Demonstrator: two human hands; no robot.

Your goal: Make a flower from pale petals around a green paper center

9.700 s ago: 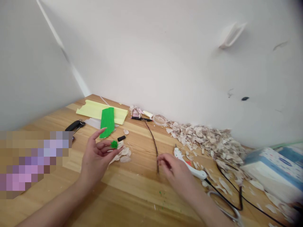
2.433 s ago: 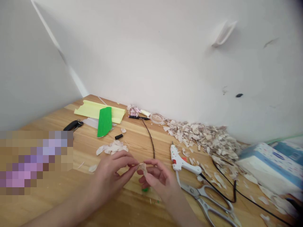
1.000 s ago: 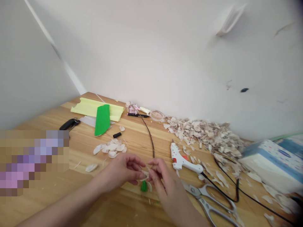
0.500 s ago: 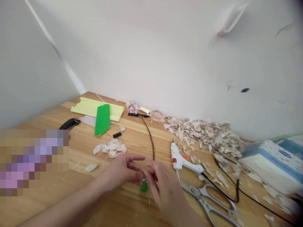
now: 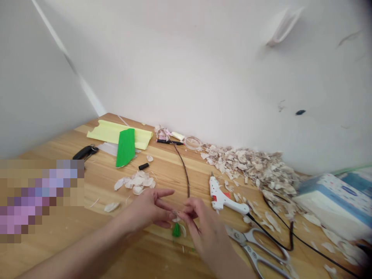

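Note:
My left hand [image 5: 154, 207] reaches in from the left with thumb and fingers pinched together, the index finger stretched out above. My right hand [image 5: 203, 228] meets it, its fingertips closed on a thin whitish petal. Between the two sets of fingertips is a small flower piece, with pale petals on top and a green paper tuft [image 5: 176, 230] hanging below; the fingers partly hide it. One pale petal [image 5: 183, 231] sticks out beside the tuft. Just beyond my right hand lies a thin brown twig [image 5: 184, 168] on the table.
A white glue gun [image 5: 223, 197] and large scissors [image 5: 247, 244] lie right. Whitish flakes [image 5: 247, 162] pile along the wall beside a tissue pack [image 5: 334, 201]. Loose petals [image 5: 138, 182], green paper [image 5: 126, 147], yellow paper [image 5: 101, 131], keys [image 5: 84, 152] and a marker [image 5: 170, 142] lie further back.
My right hand's fingertips have shifted slightly and now pinch closer to my left fingertips. More of the green tuft and a pale petal beside it show now.

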